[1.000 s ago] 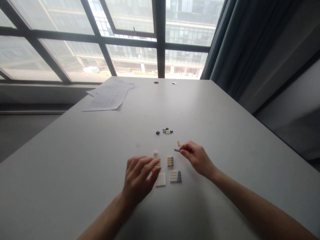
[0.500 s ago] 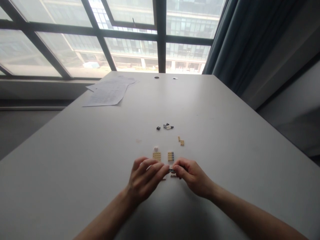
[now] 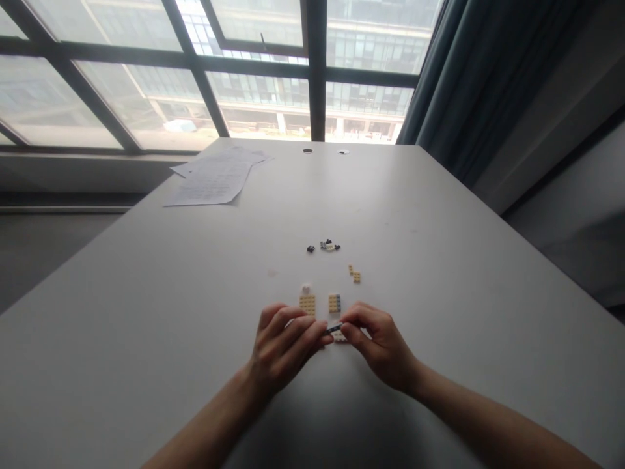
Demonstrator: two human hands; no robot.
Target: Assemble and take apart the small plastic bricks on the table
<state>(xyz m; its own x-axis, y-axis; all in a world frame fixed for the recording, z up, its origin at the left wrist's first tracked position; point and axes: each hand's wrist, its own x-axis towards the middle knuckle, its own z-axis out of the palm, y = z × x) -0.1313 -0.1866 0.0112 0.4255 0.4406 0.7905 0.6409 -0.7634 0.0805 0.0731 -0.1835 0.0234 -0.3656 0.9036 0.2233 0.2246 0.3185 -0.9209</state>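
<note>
Here my left hand [image 3: 286, 345] and right hand [image 3: 375, 342] both pinch the tiny grey brick [image 3: 334, 327] by its ends; light, rigid, slippery, I judge.

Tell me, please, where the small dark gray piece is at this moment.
In the head view, the small dark gray piece is pinched between the fingertips of the left hand and right hand, just in front of the two tan plates.
</note>
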